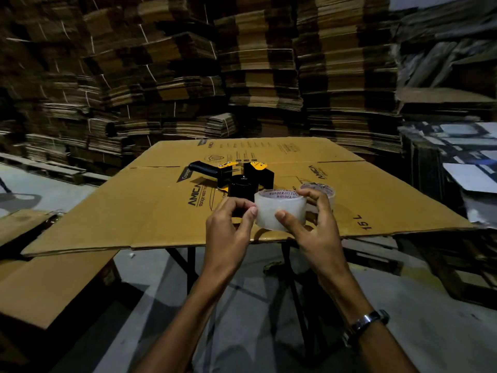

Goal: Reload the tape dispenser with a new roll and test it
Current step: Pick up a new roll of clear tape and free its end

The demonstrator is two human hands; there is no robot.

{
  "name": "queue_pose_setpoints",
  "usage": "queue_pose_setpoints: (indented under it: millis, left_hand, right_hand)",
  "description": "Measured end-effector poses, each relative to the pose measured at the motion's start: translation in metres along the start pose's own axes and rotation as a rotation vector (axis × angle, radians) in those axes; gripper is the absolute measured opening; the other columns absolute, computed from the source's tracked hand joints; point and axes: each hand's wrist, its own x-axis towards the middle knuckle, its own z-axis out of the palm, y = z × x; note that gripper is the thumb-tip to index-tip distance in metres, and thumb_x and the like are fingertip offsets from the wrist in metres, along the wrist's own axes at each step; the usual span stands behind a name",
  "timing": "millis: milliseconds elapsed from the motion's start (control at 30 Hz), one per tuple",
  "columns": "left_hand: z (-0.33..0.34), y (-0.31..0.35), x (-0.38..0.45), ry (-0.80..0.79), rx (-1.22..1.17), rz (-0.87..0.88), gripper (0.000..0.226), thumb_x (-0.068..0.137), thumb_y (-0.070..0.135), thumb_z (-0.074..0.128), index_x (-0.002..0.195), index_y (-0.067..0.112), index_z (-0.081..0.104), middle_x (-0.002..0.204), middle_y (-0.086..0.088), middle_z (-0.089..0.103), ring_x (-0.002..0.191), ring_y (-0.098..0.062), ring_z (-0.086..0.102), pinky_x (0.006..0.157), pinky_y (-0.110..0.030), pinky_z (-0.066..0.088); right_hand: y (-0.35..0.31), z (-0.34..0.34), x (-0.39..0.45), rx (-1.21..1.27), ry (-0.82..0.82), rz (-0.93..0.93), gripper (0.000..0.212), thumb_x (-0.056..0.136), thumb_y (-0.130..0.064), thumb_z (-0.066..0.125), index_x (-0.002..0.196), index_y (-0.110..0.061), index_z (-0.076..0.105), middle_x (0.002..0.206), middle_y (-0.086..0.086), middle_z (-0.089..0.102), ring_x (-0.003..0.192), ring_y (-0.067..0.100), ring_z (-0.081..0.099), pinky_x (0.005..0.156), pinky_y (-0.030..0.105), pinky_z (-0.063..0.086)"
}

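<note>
a flattened cardboard sheet [269,157] printed with "amica" covers the worktop, overhanging its dark metal legs [191,265]. tall stacks of flattened cartons [258,63] (many tied with string) fill the background. another cardboard box [53,286] sits lower left, and white-and-dark printed sheets [462,162] pile at the right. a wristwatch [365,325] shows low down, over grey floor [242,332].

Single view: head-worn wide-angle camera, looking forward and down from above the person's forearms. Close range at 6 o'clock, where the left hand [231,222] and right hand [314,230] sit just below frame centre. Mid range: flattened carton [363,189] serving as work surface, centre. Far range, 10 to 2 o'clock: cardboard stacks [258,63], bowed by lens distortion. Floor [250,305] visible below the carton edge. No second view; no shared region.
</note>
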Motion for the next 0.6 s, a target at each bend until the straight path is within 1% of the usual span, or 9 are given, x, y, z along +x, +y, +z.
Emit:
queue_pose_setpoints:
  millis: [67, 133, 233, 300, 367, 467, 533, 567, 600]
  left_hand:
    - [0.002, 0.001, -0.003, -0.012, 0.021, -0.033, 0.005, 0.093, 0.018, 0.067, 0.098, 0.017, 0.068, 0.097, 0.005, 0.067, 0.091, -0.01, 0.065, 0.072, -0.039, 0.061]
    - [0.003, -0.001, -0.004, -0.002, 0.04, -0.064, 0.005, 0.092, 0.019, 0.067, 0.097, 0.019, 0.069, 0.096, 0.007, 0.068, 0.09, -0.007, 0.066, 0.073, -0.039, 0.061]
    - [0.002, -0.002, -0.001, 0.024, 0.034, -0.097, 0.005, 0.091, 0.015, 0.067, 0.089, 0.019, 0.069, 0.088, 0.008, 0.07, 0.085, -0.009, 0.068, 0.071, -0.043, 0.061]
    - [0.001, -0.002, 0.001, 0.019, 0.041, -0.107, 0.006, 0.091, 0.015, 0.067, 0.086, 0.017, 0.069, 0.085, 0.007, 0.07, 0.082, -0.01, 0.068, 0.07, -0.044, 0.061]
    - [-0.002, 0.002, 0.003, -0.009, 0.061, -0.111, 0.006, 0.091, 0.015, 0.066, 0.085, 0.016, 0.067, 0.084, 0.006, 0.068, 0.081, -0.012, 0.068, 0.072, -0.043, 0.061]
    - [-0.01, 0.006, 0.009, -0.11, 0.013, -0.127, 0.007, 0.093, 0.013, 0.064, 0.086, 0.012, 0.066, 0.086, -0.001, 0.068, 0.083, -0.016, 0.068, 0.074, -0.039, 0.061]
    - [-0.016, 0.009, 0.013, -0.2, -0.036, -0.146, 0.008, 0.094, 0.011, 0.062, 0.087, 0.009, 0.065, 0.087, -0.002, 0.067, 0.08, -0.012, 0.067, 0.069, -0.028, 0.06]
    - [-0.018, 0.011, 0.014, -0.239, -0.08, -0.162, 0.009, 0.095, 0.01, 0.061, 0.087, 0.008, 0.064, 0.085, -0.002, 0.067, 0.077, -0.01, 0.066, 0.068, -0.025, 0.058]
    - [-0.02, 0.011, 0.015, -0.274, -0.146, -0.181, 0.009, 0.095, 0.008, 0.06, 0.087, 0.006, 0.064, 0.082, -0.002, 0.067, 0.074, -0.011, 0.065, 0.069, -0.026, 0.058]
  right_hand:
    - [0.001, 0.002, 0.0, -0.065, 0.026, -0.025, 0.063, 0.072, -0.059, 0.072, 0.124, -0.03, 0.051, 0.124, -0.03, 0.043, 0.119, -0.002, 0.049, 0.081, 0.031, 0.06]
    - [0.001, 0.004, -0.002, -0.117, 0.041, -0.058, 0.066, 0.07, -0.065, 0.069, 0.124, -0.032, 0.05, 0.123, -0.028, 0.043, 0.119, -0.006, 0.047, 0.083, 0.033, 0.059]
    - [0.0, 0.006, -0.004, -0.161, 0.05, -0.097, 0.067, 0.07, -0.065, 0.068, 0.125, -0.032, 0.05, 0.122, -0.021, 0.043, 0.117, -0.009, 0.046, 0.082, 0.031, 0.059]
    - [-0.001, 0.007, -0.003, -0.165, 0.041, -0.106, 0.064, 0.072, -0.063, 0.069, 0.125, -0.033, 0.049, 0.122, -0.026, 0.042, 0.116, -0.009, 0.046, 0.081, 0.029, 0.058]
    - [-0.002, 0.006, -0.002, -0.143, 0.015, -0.099, 0.063, 0.072, -0.061, 0.069, 0.125, -0.034, 0.049, 0.124, -0.029, 0.041, 0.118, -0.004, 0.048, 0.08, 0.028, 0.059]
    - [-0.003, 0.001, 0.001, -0.037, -0.036, -0.024, 0.059, 0.075, -0.051, 0.073, 0.126, -0.029, 0.052, 0.126, -0.026, 0.044, 0.119, 0.007, 0.053, 0.08, 0.034, 0.062]
    - [-0.004, -0.005, 0.004, 0.036, -0.07, 0.056, 0.056, 0.077, -0.044, 0.074, 0.127, -0.029, 0.053, 0.126, -0.022, 0.049, 0.116, 0.011, 0.057, 0.079, 0.037, 0.063]
    - [-0.005, -0.007, 0.005, 0.077, -0.088, 0.106, 0.055, 0.078, -0.042, 0.073, 0.127, -0.029, 0.055, 0.125, -0.018, 0.052, 0.114, 0.013, 0.059, 0.078, 0.038, 0.063]
    - [-0.007, -0.01, 0.007, 0.13, -0.108, 0.162, 0.054, 0.078, -0.042, 0.073, 0.127, -0.029, 0.056, 0.124, -0.013, 0.055, 0.11, 0.015, 0.062, 0.076, 0.039, 0.063]
